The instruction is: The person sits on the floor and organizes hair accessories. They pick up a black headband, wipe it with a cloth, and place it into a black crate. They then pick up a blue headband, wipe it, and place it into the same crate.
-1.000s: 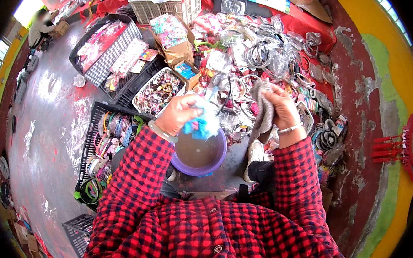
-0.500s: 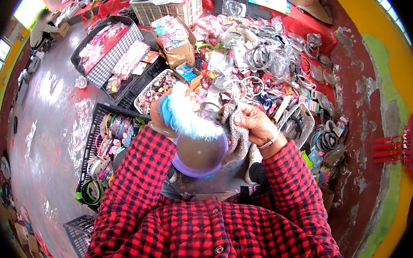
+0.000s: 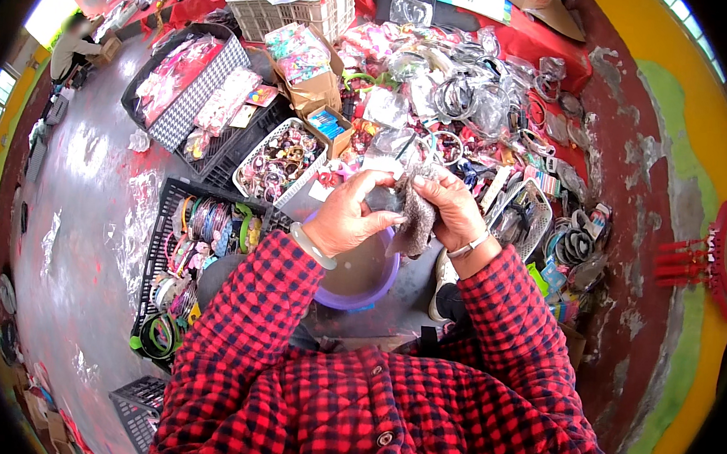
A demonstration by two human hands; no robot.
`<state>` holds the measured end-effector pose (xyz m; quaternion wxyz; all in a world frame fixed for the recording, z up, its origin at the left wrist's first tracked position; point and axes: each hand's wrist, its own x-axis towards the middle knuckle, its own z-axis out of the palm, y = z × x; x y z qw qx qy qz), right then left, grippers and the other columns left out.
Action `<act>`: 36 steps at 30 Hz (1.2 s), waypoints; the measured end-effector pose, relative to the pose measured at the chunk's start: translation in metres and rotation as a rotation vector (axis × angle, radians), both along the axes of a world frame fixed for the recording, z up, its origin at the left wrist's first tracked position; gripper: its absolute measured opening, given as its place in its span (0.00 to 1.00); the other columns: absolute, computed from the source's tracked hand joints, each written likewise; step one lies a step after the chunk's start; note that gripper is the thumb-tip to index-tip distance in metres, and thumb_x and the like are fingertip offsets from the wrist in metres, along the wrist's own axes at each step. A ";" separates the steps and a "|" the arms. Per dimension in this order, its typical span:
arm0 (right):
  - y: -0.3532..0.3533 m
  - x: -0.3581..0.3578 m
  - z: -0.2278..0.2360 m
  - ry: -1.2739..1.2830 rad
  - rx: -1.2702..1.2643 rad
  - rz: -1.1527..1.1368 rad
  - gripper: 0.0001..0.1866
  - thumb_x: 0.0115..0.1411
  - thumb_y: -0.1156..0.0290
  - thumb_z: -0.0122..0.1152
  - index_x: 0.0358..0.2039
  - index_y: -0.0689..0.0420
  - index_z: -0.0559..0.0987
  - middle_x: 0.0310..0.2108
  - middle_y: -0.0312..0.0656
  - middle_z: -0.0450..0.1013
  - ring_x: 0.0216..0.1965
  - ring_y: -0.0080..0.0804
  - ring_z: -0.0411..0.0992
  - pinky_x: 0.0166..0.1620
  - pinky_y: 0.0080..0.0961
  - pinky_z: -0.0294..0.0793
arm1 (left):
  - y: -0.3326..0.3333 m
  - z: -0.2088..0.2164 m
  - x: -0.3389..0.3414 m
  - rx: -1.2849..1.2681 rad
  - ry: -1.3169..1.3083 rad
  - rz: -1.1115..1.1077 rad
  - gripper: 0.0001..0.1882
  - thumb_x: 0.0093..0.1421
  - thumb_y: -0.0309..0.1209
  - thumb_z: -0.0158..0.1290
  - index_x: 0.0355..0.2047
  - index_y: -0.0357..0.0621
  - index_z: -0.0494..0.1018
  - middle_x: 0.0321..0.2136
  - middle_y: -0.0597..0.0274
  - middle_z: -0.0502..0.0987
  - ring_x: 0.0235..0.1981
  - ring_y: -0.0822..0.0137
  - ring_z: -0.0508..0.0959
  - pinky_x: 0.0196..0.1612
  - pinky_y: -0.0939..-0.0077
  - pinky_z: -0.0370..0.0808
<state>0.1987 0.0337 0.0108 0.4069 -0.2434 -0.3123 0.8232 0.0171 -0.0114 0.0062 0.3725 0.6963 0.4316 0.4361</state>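
Note:
A damp-looking grey-brown cloth (image 3: 417, 225) hangs bunched from my right hand (image 3: 457, 210), whose fingers are closed on it. Beside it, my left hand (image 3: 349, 216) has its thumb and fingers pinched around a small dark, shiny piece (image 3: 385, 199) that meets the cloth. What that piece is, I cannot make out. Both hands are above a purple basin (image 3: 346, 301) of murky water, partly hidden by the left hand and the cloth.
Beyond the hands spreads a heap of bagged hair accessories (image 3: 473, 100). A white basket of hair ties (image 3: 282, 161), a black crate of headbands (image 3: 159, 251) and a houndstooth box (image 3: 200, 89) stand left. Another white basket (image 3: 540, 207) is right. A person (image 3: 71, 48) sits far left.
The fluffy light-blue band has left my left hand and is no longer visible. That hand has moved right and nearer to the cloth, which my right hand still holds.

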 end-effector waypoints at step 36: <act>0.001 0.002 -0.010 -0.001 -0.116 -0.047 0.08 0.57 0.72 0.54 0.37 0.60 0.73 0.32 0.40 0.74 0.32 0.29 0.73 0.38 0.25 0.73 | 0.001 -0.011 0.003 0.120 0.228 -0.025 0.10 0.45 0.23 0.51 0.31 0.37 0.71 0.29 0.54 0.73 0.35 0.55 0.72 0.40 0.67 0.69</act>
